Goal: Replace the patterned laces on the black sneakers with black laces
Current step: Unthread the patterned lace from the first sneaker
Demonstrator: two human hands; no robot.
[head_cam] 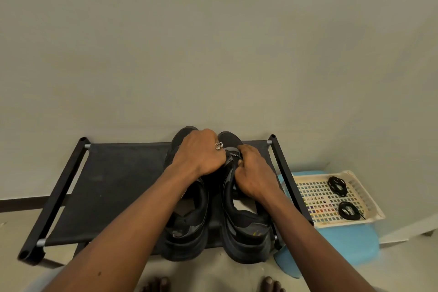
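Note:
Two black sneakers stand side by side on a black fabric shoe rack (113, 185), toes toward the wall: the left sneaker (187, 227) and the right sneaker (246, 230). My left hand (201, 152), wearing a ring, lies curled over the lacing area between the two shoes. My right hand (253, 173) grips the upper part of the right sneaker, fingers curled at its tongue. A short bit of patterned lace (234, 154) shows between my hands. Two coiled black laces, the far black lace (336, 185) and the near black lace (348, 210), lie in a tray at the right.
The cream perforated tray (315, 197) rests on a light blue stool (343, 244) right of the rack. A plain wall rises just behind the rack. My bare toes (270, 285) show at the bottom edge on the floor.

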